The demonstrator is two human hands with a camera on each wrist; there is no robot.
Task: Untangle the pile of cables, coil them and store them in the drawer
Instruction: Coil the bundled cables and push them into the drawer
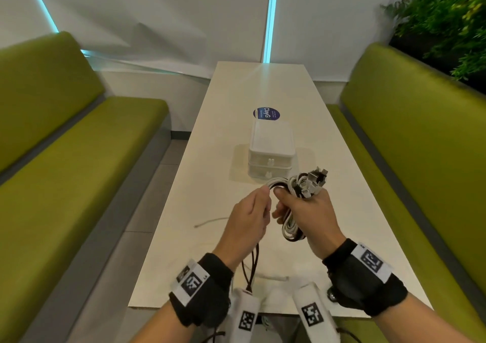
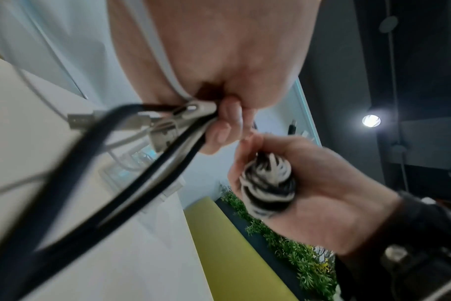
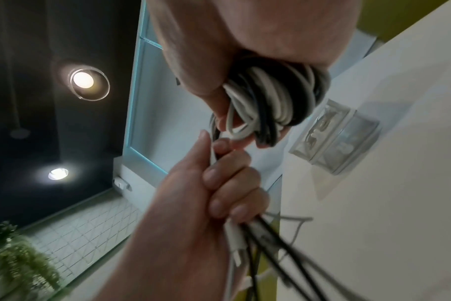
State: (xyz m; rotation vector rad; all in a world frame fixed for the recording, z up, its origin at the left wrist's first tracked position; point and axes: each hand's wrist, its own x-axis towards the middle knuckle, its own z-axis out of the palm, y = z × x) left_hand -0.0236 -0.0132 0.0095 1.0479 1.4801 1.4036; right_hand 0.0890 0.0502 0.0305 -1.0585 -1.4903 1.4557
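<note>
Above the middle of the white table (image 1: 200, 174), my right hand (image 1: 294, 206) grips a coil of white and black cables (image 1: 290, 233). Several metal plugs (image 1: 314, 181) stick out above its knuckles. From the right wrist view the coil (image 3: 270, 101) sits wrapped inside the curled fingers. Just to its left, my left hand (image 1: 259, 206) holds the loose strands (image 1: 252, 261) that hang down toward the table's near edge. In the left wrist view black strands (image 2: 116, 163) and a USB plug (image 2: 77, 120) run out of that fist. The white two-drawer box (image 1: 271, 150) stands behind the hands with both drawers shut.
A thin white cable (image 1: 210, 221) lies on the table left of my hands, another white piece (image 1: 273, 277) near the front edge. A blue round sticker (image 1: 266, 113) sits behind the box. Green benches (image 1: 65, 174) flank the table; plants (image 1: 447, 22) stand far right.
</note>
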